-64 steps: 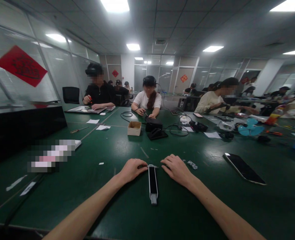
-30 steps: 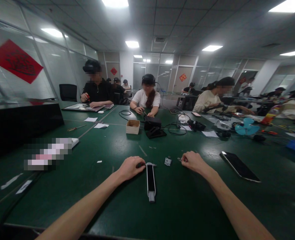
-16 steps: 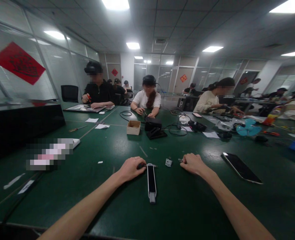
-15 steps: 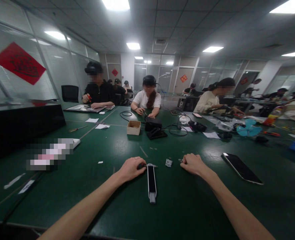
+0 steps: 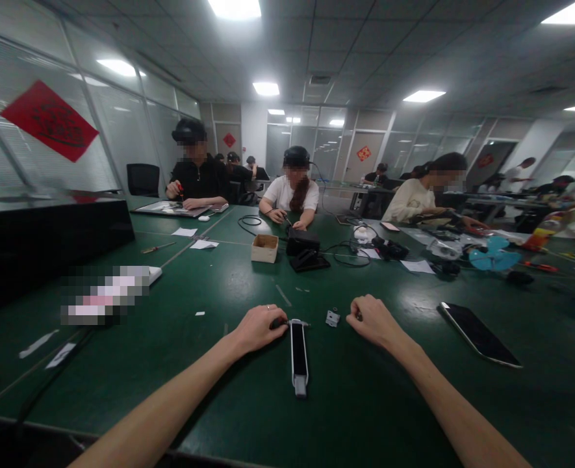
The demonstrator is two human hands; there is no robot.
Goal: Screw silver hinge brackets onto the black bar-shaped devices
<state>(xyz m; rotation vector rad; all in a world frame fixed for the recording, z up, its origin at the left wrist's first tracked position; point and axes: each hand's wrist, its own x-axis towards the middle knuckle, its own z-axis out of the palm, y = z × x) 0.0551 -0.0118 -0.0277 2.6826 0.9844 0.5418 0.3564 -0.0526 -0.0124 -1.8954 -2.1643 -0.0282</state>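
Observation:
My left hand (image 5: 259, 329) is closed around the dark handle of a small screwdriver (image 5: 279, 322). The thin shaft reaches right, across the top end of a slim white-edged device (image 5: 299, 351) with a black face and a grey tip, which lies lengthwise on the green table. Right of the device is a small grey metal bracket (image 5: 332, 318), with a tiny ring-like piece just behind it. My right hand (image 5: 372, 320) rests on the table beyond the bracket, fingers curled together. Whatever is under or between those fingers is hidden.
A dark-screened phone (image 5: 479, 335) lies to the right. Further back stand a small cardboard box (image 5: 264, 249) and a black stand-like object (image 5: 306, 250) with cables. A white power strip, partly blurred out (image 5: 154, 274), is on the left. Several people sit around the tables.
My right hand has shifted slightly left toward the bracket, and the tiny metal pieces by its fingertips are out of sight. My left hand holds its place. The view has turned a little left.

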